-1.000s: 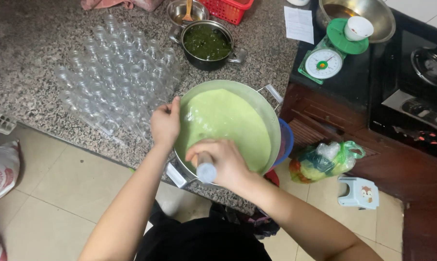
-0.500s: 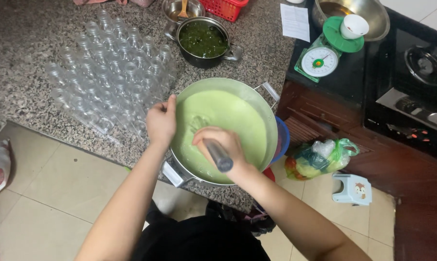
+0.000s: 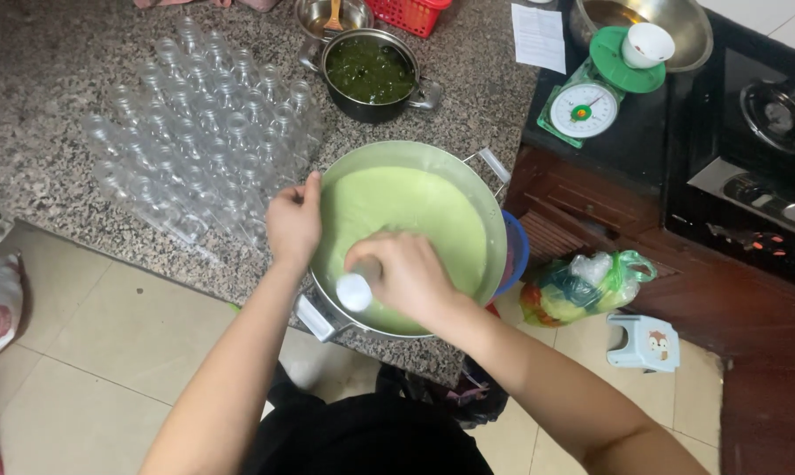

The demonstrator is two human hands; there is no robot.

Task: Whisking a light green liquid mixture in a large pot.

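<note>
Since the earlier frames the right hand [image 3: 410, 277] has swung the handle it holds, so that the white butt end now points toward the near rim of the pot, where half a second ago a dark shaft lay slanted across the hand. Fingers of the right hand are curled tight around this handle [image 3: 355, 292]; the lower end of the tool is hidden by the hand, so what it carries cannot be told. Fingers of the left hand [image 3: 293, 224] are pressed together and laid over the left rim of the large metal pot [image 3: 481, 198], thumb toward the inside. The pot stands at the near edge of the speckled stone desk [image 3: 45, 105], partly overhanging it, and is filled nearly to the brim with a smooth pale green liquid [image 3: 406, 207]. Just left of the pot lies a close cluster of clear small bottles [image 3: 195, 132], tipped on their sides. Beyond the pot stands a smaller dark pot [image 3: 371, 75] holding dark green leaves in liquid. Farther right, on a dark wooden cabinet, sits a green kitchen scale [image 3: 584, 110] with a white cup [image 3: 648, 44] on its pan, beside a gas stove [image 3: 767, 123]. On the tiled floor lie a plastic bag [image 3: 582, 286] and a small stool [image 3: 644, 341].
</note>
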